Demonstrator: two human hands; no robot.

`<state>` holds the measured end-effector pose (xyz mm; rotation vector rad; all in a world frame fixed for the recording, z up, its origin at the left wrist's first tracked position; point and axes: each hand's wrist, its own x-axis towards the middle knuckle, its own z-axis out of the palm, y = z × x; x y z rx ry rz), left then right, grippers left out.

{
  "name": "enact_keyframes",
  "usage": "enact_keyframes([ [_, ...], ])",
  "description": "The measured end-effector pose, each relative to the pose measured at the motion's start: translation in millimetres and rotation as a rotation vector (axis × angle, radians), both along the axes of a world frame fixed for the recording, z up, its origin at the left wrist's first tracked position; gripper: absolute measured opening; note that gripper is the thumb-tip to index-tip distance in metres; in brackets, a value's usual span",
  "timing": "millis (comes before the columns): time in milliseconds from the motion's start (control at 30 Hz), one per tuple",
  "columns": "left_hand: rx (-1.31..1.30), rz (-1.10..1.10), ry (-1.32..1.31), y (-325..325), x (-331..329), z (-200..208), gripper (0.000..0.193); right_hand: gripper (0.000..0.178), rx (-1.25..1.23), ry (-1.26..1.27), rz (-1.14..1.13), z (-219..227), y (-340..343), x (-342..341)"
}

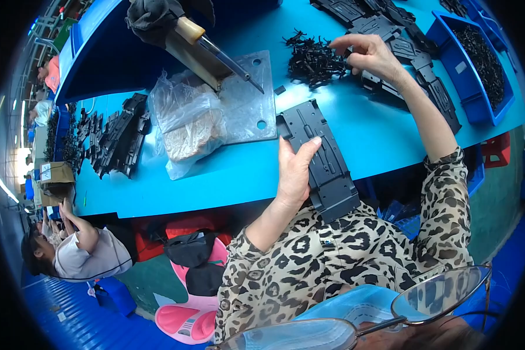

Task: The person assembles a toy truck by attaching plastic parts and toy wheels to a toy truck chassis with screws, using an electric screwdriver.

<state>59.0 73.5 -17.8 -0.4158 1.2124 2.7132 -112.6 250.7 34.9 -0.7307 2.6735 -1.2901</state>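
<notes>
My left hand (296,170) grips a flat black plastic housing (326,157) by its left side, thumb lying across the ribbed top face. The housing is tilted over the table's near edge, close to my body. At the right edge of a loose heap of small black clips or pieces (312,58) is my right hand (372,57). Its index finger reaches over the pieces and a gap shows between it and the thumb; no piece can be made out in its grasp. One small black piece (280,90) lies alone beside the metal plate.
A soldering-iron-like tool (216,52) slants over a metal plate (251,105), beside a plastic-wrapped block (192,134). Black housings (119,137) are stacked left; more housings (391,46) lie far right. A blue bin (472,70) holds small black parts. Another person (93,248) sits at left.
</notes>
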Motion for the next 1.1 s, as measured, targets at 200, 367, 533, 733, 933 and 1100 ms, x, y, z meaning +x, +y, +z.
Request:
enact_keyframes([
  [200,0.006,0.015,0.005,1,0,2,0.044,0.017,-0.021,0.286,-0.003,-15,-12,11],
  [367,-0.025,0.018,0.034,5,0,1,0.044,0.022,0.181,0.579,0.006,-14,-42,15],
  [533,-0.046,0.022,0.065,5,3,1,0.042,0.031,0.344,0.213,0.003,-6,-61,-6],
  [733,-0.035,-0.014,0.055,3,4,2,0.04,0.023,0.081,0.16,0.013,-1,-52,-3],
  [933,-0.025,-0.043,0.067,3,2,3,0.039,0.018,-0.052,0.208,0.064,-6,-31,-7],
  [1100,-0.045,-0.042,0.071,6,0,1,0.038,0.016,0.08,0.5,0.12,-8,-14,-12],
])
